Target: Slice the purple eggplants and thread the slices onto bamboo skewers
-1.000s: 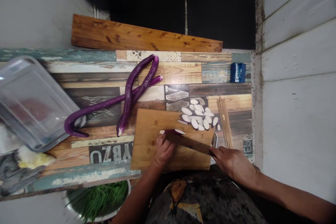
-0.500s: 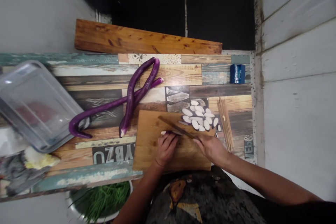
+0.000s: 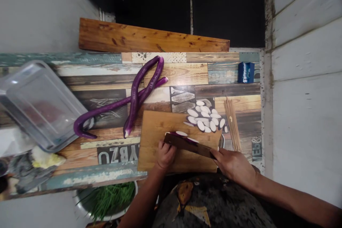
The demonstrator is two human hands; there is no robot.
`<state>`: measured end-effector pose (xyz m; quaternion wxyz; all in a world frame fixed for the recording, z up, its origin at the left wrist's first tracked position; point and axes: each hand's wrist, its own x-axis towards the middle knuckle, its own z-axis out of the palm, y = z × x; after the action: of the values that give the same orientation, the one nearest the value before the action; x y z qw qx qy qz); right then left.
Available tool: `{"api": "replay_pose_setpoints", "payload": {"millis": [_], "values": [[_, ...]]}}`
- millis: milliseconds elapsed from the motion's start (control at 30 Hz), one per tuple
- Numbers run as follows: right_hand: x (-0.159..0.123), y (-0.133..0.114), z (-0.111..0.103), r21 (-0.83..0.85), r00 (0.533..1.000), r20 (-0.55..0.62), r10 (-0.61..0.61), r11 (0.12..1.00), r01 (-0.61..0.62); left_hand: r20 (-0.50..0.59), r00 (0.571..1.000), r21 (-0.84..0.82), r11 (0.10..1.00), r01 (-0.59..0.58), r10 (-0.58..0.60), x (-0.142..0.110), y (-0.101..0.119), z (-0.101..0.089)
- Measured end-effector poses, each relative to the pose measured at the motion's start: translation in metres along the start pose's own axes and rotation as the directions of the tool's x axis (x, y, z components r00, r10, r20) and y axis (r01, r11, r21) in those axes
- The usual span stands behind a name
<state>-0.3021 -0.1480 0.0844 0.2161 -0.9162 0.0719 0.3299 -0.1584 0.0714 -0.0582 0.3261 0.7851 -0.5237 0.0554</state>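
Observation:
A wooden cutting board [image 3: 155, 130] lies at the near edge of the table. My left hand [image 3: 165, 155] is curled shut on a short stub of purple eggplant [image 3: 175, 134] on the board. My right hand [image 3: 235, 165] grips the handle of a knife [image 3: 188, 144] whose broad blade lies across the board against the stub. Two fresh white slices [image 3: 184, 134] rest beside the blade. A pile of eggplant slices [image 3: 205, 119] sits at the board's far right corner.
Two long whole eggplants [image 3: 133, 98] cross each other left of the board. A clear plastic container [image 3: 40, 105] stands far left. Wooden skewers [image 3: 233, 123] lie right of the slices, a blue box [image 3: 245, 72] beyond. A plank [image 3: 152, 39] rests at the back. A bowl of greens [image 3: 107, 201] sits below.
The knife swung up and forward half a second ago, then came back down flat across the stub. Another slice lies beside the blade, and my right hand has drawn back to the right.

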Motion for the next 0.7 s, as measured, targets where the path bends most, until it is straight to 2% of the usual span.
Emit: {"api": "replay_pose_setpoints", "payload": {"millis": [233, 433, 567, 700], "values": [[0.001, 0.003, 0.002, -0.001, 1.0, 0.003, -0.005, 1.0, 0.005, -0.028, 1.0, -0.059, 0.998, 0.002, -0.004, -0.009, -0.004, 0.004], [0.004, 0.004, 0.0, 0.018, 0.999, 0.04, 0.021, 1.0, -0.021, 0.029, 0.999, -0.064, 0.998, 0.028, -0.026, -0.008, -0.005, 0.003], [0.031, -0.011, -0.003, -0.013, 0.996, 0.056, 0.062, 0.998, -0.062, 0.052, 0.998, -0.056, 0.998, 0.035, -0.032, -0.005, -0.005, 0.002], [0.066, -0.025, -0.005, 0.051, 0.996, -0.04, 0.081, 0.996, -0.079, 0.051, 0.997, -0.091, 0.994, 0.06, -0.055, 0.001, -0.004, -0.001]]}}
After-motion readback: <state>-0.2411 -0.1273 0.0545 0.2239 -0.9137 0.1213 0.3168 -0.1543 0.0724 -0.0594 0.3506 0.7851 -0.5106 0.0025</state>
